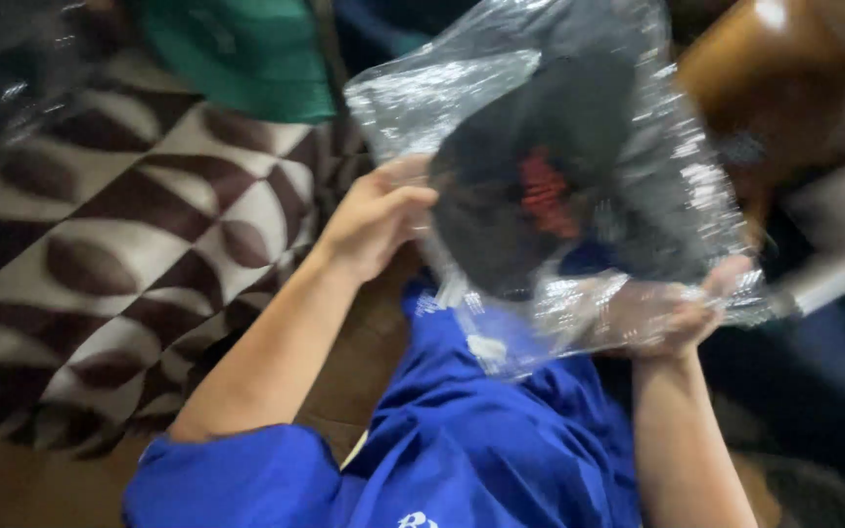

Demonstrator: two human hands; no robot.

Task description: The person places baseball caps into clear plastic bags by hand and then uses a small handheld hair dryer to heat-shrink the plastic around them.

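Note:
A clear plastic bag point(638, 117) is held up in front of me with a dark garment point(520, 166) inside it; a red mark point(543, 191) shows on the dark fabric. My left hand point(376, 223) grips the bag's left edge, fingers curled over the plastic. The bag's lower right corner is pinched in my right hand point(672, 315), which is partly seen through the plastic. Below the bag lies blue fabric point(481, 440) that also covers my left upper arm. The picture is blurred by motion.
A brown and cream patterned cloth point(119, 244) spreads across the left. A green garment point(246, 54) lies at the top, and a brown shiny object point(784, 78) sits at the top right beside a pale grey bar point(823, 284).

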